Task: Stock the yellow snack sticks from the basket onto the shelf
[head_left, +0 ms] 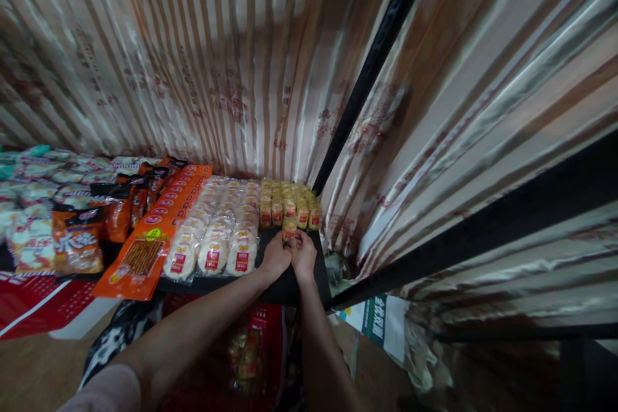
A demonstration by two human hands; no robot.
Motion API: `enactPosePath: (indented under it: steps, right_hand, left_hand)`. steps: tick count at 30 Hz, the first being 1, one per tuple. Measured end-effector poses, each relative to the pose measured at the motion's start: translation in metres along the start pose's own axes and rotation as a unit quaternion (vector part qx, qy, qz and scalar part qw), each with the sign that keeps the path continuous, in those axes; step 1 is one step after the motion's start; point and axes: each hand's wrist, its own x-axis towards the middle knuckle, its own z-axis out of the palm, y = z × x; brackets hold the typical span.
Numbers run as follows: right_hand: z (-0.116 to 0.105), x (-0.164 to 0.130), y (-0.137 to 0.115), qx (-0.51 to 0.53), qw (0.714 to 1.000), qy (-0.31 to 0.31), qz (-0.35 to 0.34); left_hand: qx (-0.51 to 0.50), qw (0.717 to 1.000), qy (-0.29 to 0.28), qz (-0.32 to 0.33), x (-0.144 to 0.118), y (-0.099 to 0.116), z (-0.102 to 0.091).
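A small yellow wrapped snack (290,226) with a red label is between my hands over the dark shelf. My left hand (277,257) closes on its left side, and my right hand (304,253) pinches it from the right; the fingertips nearly meet. Just beyond stand rows of the same yellow wrapped snacks (302,214), set close together at the shelf's right end. Left of my hands lie rows of round white packaged cakes (243,250) in clear wrap with red labels. Part of my fingers is hidden behind the backs of my hands.
An orange snack packet strip (145,257) lies left of the cakes, then orange and white bags (77,241). The dark shelf (309,286) ends at a black post (371,71). Pleated curtain (241,77) hangs behind. A red bag (261,347) sits below.
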Motion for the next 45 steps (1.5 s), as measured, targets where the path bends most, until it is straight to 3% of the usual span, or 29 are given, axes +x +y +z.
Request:
enactPosePath:
  steps: [27,39,45]
  right_hand:
    - [0.02,0.019,0.007,0.074,0.996,0.042,0.034]
    - [0.017,0.011,-0.003,-0.002,0.997,0.077,-0.002]
    - [0.019,0.008,-0.003,-0.009,0.998,0.06,-0.009]
  left_hand:
    - [0.008,1.0,0.02,0.006,0.03,0.007,0.004]
    - [0.01,0.999,0.02,0.025,0.027,0.011,0.002]
    - [0.033,0.997,0.027,0.058,0.028,0.008,0.003]
